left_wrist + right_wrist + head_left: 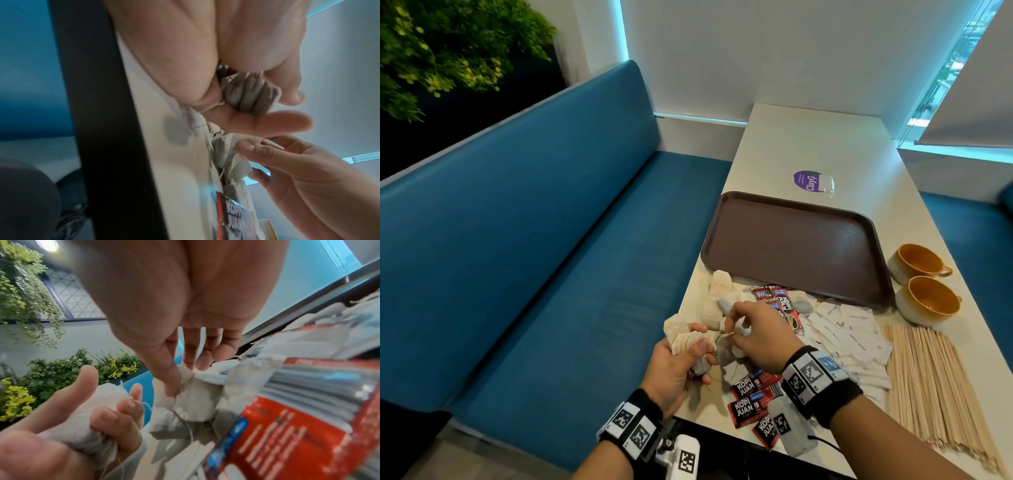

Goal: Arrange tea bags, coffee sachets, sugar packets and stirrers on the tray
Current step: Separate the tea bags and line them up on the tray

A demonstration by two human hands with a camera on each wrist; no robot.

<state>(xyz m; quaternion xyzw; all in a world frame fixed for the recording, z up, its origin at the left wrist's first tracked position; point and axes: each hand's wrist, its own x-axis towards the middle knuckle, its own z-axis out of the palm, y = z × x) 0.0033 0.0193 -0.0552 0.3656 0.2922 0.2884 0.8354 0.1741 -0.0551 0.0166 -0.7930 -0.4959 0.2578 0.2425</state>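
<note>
We hold a bunch of tea bags [681, 337] in our left hand [674, 368], at the left edge of the table [808, 147] near its front corner. The fingers of this hand are curled around the bags, and the thumb [702, 344] lies along the bunch. In the left wrist view the grey bags [248, 94] are pressed in the palm and a thin string [211, 108] goes over one finger.

Our right hand [756, 334] is just beside the left one. Its thumb and first fingers pinch one more tea bag [191, 400] from the loose heap of tea bags on the table, and strings run between the two hands. The other fingers of this hand are only lightly bent.

The brown tray [796, 245] lies flat further along the table, and nothing is on it. The red coffee sachets [751, 399] are at the front edge, under our right wrist, and some more [774, 298] lie close to the near rim of the tray. The white sugar packets [856, 337] are spread to the right of them. The wooden stirrers [931, 383] lie in a wide bundle at the right edge. Two cups [924, 281] with orange inside stand beside the right rim of the tray.
</note>
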